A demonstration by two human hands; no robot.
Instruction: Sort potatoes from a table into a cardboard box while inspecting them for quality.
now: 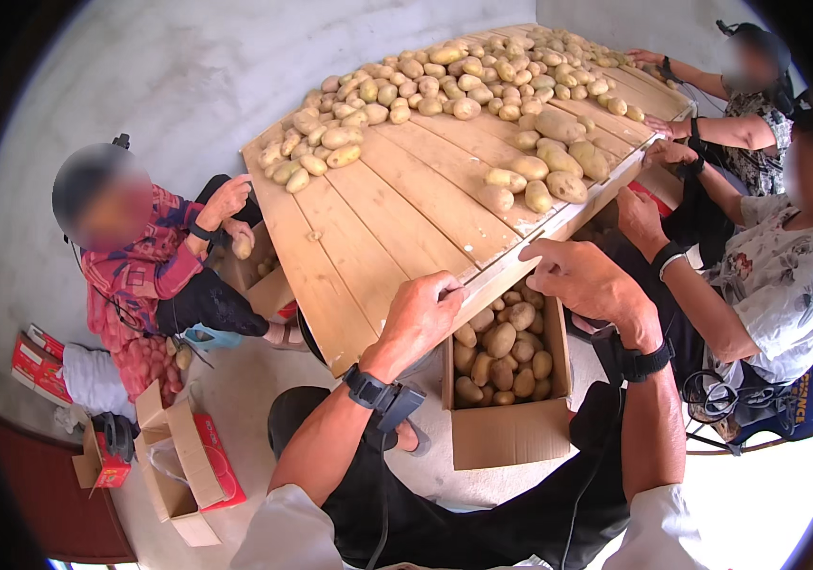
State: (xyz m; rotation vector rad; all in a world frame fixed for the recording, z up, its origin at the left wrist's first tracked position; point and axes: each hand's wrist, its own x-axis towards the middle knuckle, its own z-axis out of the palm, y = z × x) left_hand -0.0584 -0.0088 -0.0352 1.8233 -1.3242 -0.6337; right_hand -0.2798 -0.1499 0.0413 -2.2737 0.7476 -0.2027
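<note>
My left hand [422,313] rests at the near edge of a wooden plank table [378,228], its fingers curled; whether anything is inside them cannot be told. Over the same edge, farther right, my right hand [577,278] is held with fingers partly bent and apart, no object visible in it. Below and between my hands, an open cardboard box [509,434] on the floor holds many potatoes [501,340]. A small group of larger potatoes [556,160] lies on the table beyond my right hand. The big potato pile [449,78] spreads along the table's far side.
At left, a seated person [142,249] holds a potato [241,247] beside another box. Two people [770,285] sit at right, hands near the table edge. An open carton [182,456], a red mesh sack [150,367] and a smaller box [103,459] stand on the floor at left.
</note>
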